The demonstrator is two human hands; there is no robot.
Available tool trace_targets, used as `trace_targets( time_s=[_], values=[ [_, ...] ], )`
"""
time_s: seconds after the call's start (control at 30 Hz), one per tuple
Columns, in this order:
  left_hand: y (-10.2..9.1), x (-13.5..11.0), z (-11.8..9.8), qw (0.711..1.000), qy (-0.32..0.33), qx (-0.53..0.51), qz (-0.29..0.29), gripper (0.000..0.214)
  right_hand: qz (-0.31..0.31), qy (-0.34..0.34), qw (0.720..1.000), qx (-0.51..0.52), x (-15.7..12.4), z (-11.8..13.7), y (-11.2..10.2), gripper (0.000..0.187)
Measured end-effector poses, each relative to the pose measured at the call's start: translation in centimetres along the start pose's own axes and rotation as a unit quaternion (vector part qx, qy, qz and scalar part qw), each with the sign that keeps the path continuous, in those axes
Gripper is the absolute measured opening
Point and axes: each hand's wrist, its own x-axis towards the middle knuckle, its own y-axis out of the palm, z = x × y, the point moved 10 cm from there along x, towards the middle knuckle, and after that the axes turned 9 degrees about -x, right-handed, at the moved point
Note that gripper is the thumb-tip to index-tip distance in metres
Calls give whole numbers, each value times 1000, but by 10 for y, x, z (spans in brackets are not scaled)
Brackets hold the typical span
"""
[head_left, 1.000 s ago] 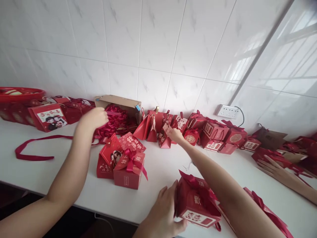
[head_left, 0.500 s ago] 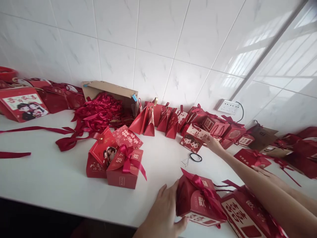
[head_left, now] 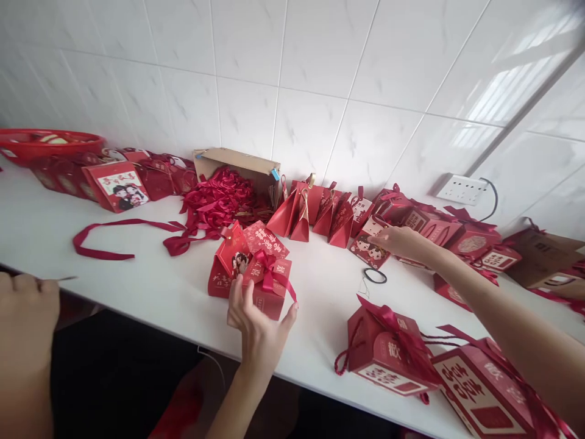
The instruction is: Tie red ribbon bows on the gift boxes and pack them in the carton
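Observation:
My left hand (head_left: pixel 258 326) reaches up from the table's front edge and closes on a red gift box with a ribbon bow (head_left: pixel 269 286), fingers on its left side and thumb on its right. A second red box with a cartoon couple (head_left: pixel 228 268) leans against that box's left side. My right hand (head_left: pixel 404 242) is stretched far across the table, its fingers closed on the top of a small red box printed with a cartoon couple (head_left: pixel 365 250). A black hair tie (head_left: pixel 375 275) lies just in front of that box.
Near the front right edge stand a ribbon-tied red box (head_left: pixel 388 360) and a larger red box (head_left: pixel 475 393). Along the wall: red basket (head_left: pixel 46 143), cardboard box (head_left: pixel 233 161) spilling ribbons (head_left: pixel 219 198), triangular red bags (head_left: pixel 311 210), several boxes, a socket (head_left: pixel 459 189). Another person's hand (head_left: pixel 25 317) is at far left.
My left hand let go of the ribbon-tied box at the front right and moved left onto the box with the bow. My right hand set the small couple box down.

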Motion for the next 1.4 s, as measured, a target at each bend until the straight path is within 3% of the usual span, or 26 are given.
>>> trace_targets(
  time_s=[0.1, 0.17, 0.23, 0.3, 0.4, 0.47, 0.53, 0.63, 0.73, 0.8, 0.9, 1.0, 1.07, 1.17, 1.23, 1.3, 1.4],
  values=[
    [10, 8, 11, 998, -32, 42, 29, 82, 181, -45, 982, -21, -44, 35, 13, 35],
    [12, 9, 16, 997, -44, 45, 38, 84, 338, -52, 936, -89, -94, 40, 27, 71],
    [14, 9, 21, 997, -58, 32, 46, 87, 417, -38, 900, -118, -139, 34, 31, 95],
    [12, 8, 26, 996, -74, 0, 44, 88, 438, -30, 893, -103, -168, 29, 31, 94],
    [-2, 6, 18, 996, -33, -75, 23, 86, 424, -41, 901, -76, -182, 25, 31, 83],
    [-14, 0, 4, 990, 34, -134, 26, 86, 401, -66, 912, -61, -172, 29, 29, 84],
    [-18, -10, -7, 975, 75, -196, 75, 85, 365, -91, 926, -42, -148, 34, 26, 80],
    [-4, -30, -11, 937, 49, -273, 213, 80, 301, -87, 949, -35, -96, 35, 30, 80],
    [15, -49, -9, 896, -16, -314, 312, 84, 278, -39, 958, -52, -53, 30, 57, 96],
    [23, -55, -7, 877, -47, -339, 338, 87, 283, -23, 956, -66, -37, 30, 84, 98],
    [30, -58, -4, 860, -67, -366, 349, 89, 276, -7, 957, -89, -24, 32, 115, 84],
    [36, -63, -1, 855, -60, -373, 356, 93, 229, 0, 965, -124, -16, 38, 120, 71],
    [39, -67, 2, 862, -47, -363, 349, 95, 193, 10, 968, -159, -13, 48, 111, 75],
    [40, -69, 3, 891, -9, -329, 311, 100, 135, -16, 968, -210, -11, 84, 93, 73],
    [42, -72, -3, 902, 22, -304, 306, 102, 127, -102, 962, -219, -15, 128, 95, 54],
    [42, -72, -10, 908, 43, -285, 305, 99, 163, -205, 942, -209, -25, 173, 113, 38],
    [36, -68, -16, 927, 50, -253, 273, 97, 208, -301, 908, -202, -37, 216, 148, 43]
  ],
)
